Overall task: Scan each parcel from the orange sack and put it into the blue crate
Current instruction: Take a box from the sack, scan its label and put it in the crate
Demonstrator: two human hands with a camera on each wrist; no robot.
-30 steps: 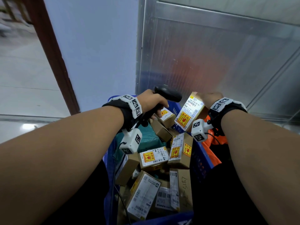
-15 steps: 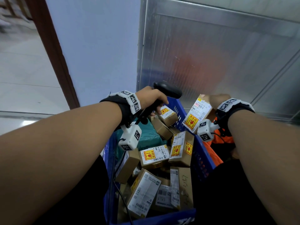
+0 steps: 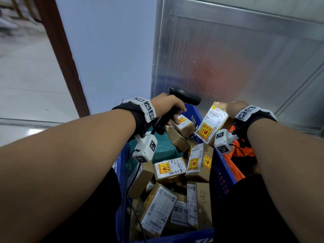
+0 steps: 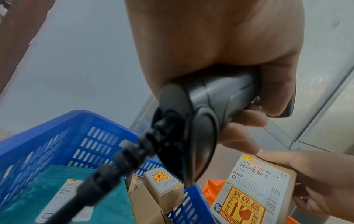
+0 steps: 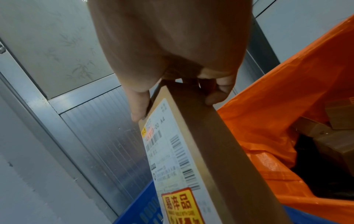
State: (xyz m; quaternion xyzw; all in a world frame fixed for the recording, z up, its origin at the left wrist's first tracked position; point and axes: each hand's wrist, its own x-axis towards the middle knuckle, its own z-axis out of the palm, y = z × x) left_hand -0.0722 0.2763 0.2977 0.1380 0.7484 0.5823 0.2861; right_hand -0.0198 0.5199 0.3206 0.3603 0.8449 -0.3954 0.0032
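My left hand (image 3: 167, 106) grips a black corded barcode scanner (image 3: 185, 98) above the far end of the blue crate (image 3: 221, 171); its handle (image 4: 203, 109) fills the left wrist view. My right hand (image 3: 231, 107) holds a brown parcel (image 3: 213, 122) by its top edge, label side toward the scanner, over the crate's right rim. A reddish glow lies on the parcel's white label (image 4: 256, 168) near the barcode. The same parcel (image 5: 201, 151) hangs from thumb and fingers in the right wrist view. The orange sack (image 5: 287, 106) lies open at right with several boxes inside.
The crate holds several labelled cardboard boxes and a teal mailer (image 3: 163, 148). A metal-panelled wall (image 3: 236, 58) rises just behind the crate and a blue-grey wall (image 3: 108, 50) to its left. The scanner cable (image 3: 129, 190) trails down the crate's left side.
My right hand has tilted the parcel so its label faces up toward the scanner. The scanner hand has stayed nearly still above the crate.
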